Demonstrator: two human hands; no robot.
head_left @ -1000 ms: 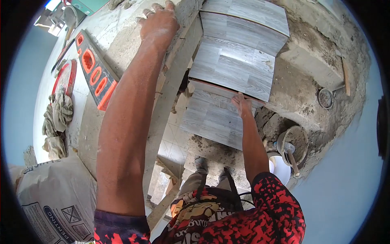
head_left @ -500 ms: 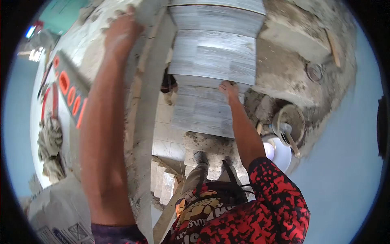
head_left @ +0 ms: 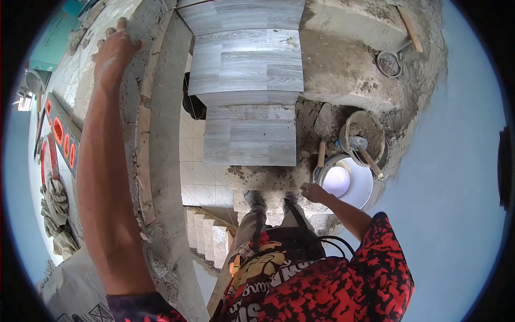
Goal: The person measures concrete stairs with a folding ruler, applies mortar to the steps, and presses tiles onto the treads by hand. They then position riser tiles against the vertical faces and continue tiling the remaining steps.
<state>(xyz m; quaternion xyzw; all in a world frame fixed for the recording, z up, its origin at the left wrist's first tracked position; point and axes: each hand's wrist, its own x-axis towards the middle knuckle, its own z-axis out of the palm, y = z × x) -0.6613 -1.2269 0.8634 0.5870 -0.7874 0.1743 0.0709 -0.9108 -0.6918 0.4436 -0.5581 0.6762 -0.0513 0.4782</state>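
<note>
My left hand rests with fingers spread on the concrete ledge at the upper left. Lower down, my right hand hangs in front of the tiled steps, its fingers curled in and nothing visible in them. Nearest to it is a white bucket. Grey wood-look tiles cover the steps in the middle. Beyond the white bucket stands a mortar bucket with a wooden-handled tool leaning in it. Another wooden handle shows beside the white bucket's rim.
A spirit level with orange-rimmed holes and a dirty rag lie at the left. Bare concrete steps run along the right, holding a small round container and a wooden stick. A lower staircase drops away below.
My right hand has left the edge of the tiled step and come back toward my body, beside the white bucket. My left hand stays on the ledge; the view has shifted.
</note>
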